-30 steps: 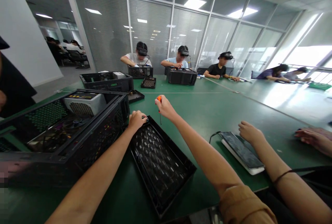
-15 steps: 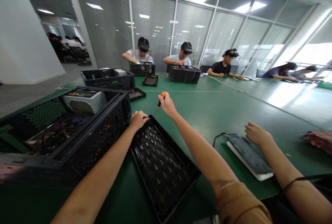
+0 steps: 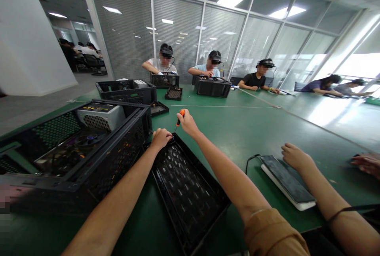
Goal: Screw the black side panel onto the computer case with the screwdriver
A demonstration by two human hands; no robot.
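A black perforated side panel (image 3: 187, 188) lies flat on the green table (image 3: 237, 129) in front of me. My left hand (image 3: 160, 138) is closed on the panel's far corner, next to the open computer case (image 3: 74, 145). My right hand (image 3: 187, 122) grips a small screwdriver with an orange handle (image 3: 179, 116), its tip slanted down toward that same corner by my left hand's fingers.
A co-worker's hand (image 3: 295, 157) rests on a phone (image 3: 286, 181) with a cable at my right; another hand (image 3: 366, 165) shows at the far right. More black cases (image 3: 127, 90) and trays stand further back. Several people sit working along the table's far side.
The screwdriver has tilted from upright to slanted, its tip now down at the panel corner by my left hand. The view has shifted slightly.
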